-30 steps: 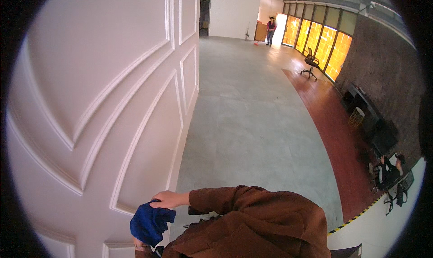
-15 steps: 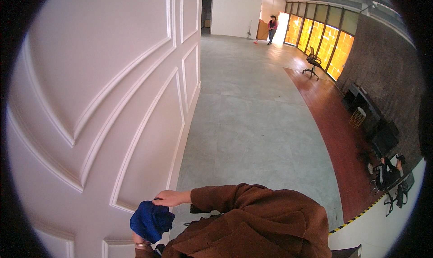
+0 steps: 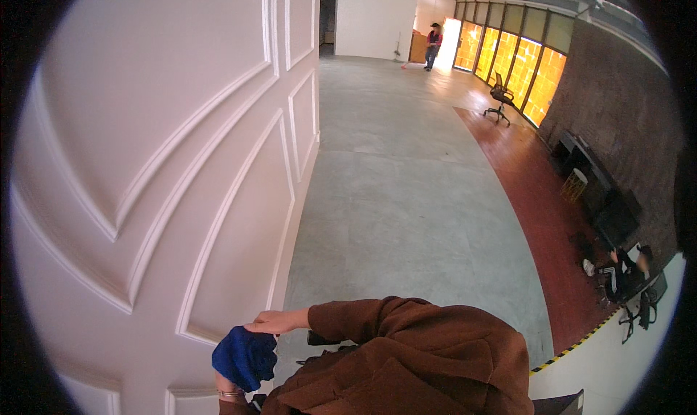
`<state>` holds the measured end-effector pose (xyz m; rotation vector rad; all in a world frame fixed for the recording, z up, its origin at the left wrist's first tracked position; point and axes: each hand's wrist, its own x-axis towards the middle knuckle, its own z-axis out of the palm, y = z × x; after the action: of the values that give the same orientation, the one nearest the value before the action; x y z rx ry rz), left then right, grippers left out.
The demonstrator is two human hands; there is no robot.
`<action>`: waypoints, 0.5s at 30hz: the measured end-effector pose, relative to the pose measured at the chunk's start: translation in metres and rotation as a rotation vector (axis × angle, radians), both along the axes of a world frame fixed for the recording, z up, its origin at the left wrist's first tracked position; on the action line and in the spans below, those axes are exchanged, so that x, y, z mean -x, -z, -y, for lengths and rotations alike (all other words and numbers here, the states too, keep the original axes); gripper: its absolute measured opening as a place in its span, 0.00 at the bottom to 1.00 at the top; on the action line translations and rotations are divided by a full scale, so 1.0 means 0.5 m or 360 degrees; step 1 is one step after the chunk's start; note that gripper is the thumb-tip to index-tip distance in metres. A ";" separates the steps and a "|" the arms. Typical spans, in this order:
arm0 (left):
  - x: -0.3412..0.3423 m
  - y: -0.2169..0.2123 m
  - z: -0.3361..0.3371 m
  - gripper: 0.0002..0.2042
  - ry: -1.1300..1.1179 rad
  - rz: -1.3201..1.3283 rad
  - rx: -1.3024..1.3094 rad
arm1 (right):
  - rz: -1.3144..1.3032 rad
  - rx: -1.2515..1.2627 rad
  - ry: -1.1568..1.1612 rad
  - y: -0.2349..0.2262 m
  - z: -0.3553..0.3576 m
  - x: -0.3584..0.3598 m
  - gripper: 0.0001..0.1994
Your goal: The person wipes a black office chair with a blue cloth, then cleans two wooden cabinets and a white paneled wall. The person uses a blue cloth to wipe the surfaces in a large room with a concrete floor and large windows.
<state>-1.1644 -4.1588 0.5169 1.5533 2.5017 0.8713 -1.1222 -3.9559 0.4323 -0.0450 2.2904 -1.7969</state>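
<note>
As I watched remotely, the right hand (image 3: 268, 323) pinched the bunched blue cloth (image 3: 244, 358), left hand (image 3: 223, 383) already covered, its fingers unreadable!

No text, label, brand or number was readable. Nearest thing to a sign: yellow-and-black striped edging (image 3: 575, 348) ran along the near end of the red-brown floor strip (image 3: 534, 212), only stripes visible.

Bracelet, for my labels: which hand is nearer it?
Left: the left hand, mostly hidden by blue cloth, has the bracelet at its wrist; the right hand touches the cloth's top.
</note>
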 end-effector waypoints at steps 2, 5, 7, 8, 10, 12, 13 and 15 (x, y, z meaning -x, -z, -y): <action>0.022 0.054 0.010 0.13 0.0041 0.0064 0.0034 | 0.0063 0.0010 -0.0007 -0.003 0.004 -0.003 0.39; 0.040 0.108 0.018 0.13 -0.0101 0.0638 -0.0007 | 0.0118 0.0082 0.0034 -0.012 0.011 -0.010 0.41; 0.041 0.115 0.020 0.12 -0.0141 0.0795 -0.0099 | 0.0100 0.0201 -0.0045 -0.019 0.014 -0.016 0.42; 0.038 0.111 0.020 0.12 -0.0114 0.0690 -0.0141 | 0.0127 0.0256 -0.0060 -0.022 0.013 -0.018 0.43; 0.030 0.097 0.020 0.12 -0.0079 0.0586 -0.0158 | 0.0082 0.0281 -0.0052 -0.025 0.011 -0.022 0.43; 0.025 0.083 0.020 0.12 -0.0045 0.0645 -0.0232 | 0.0136 0.0283 -0.0112 -0.024 0.008 -0.021 0.44; 0.024 0.081 0.019 0.12 -0.0070 0.0590 -0.0081 | 0.0199 0.0272 -0.0188 -0.021 0.006 -0.019 0.45; 0.026 0.084 0.018 0.12 -0.0073 0.0672 -0.0122 | 0.0246 0.0249 -0.0261 -0.012 0.006 -0.012 0.46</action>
<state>-1.1774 -4.1679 0.4747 1.1794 2.2286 1.1724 -1.1162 -3.9589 0.4384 -0.1129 1.9784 -1.8227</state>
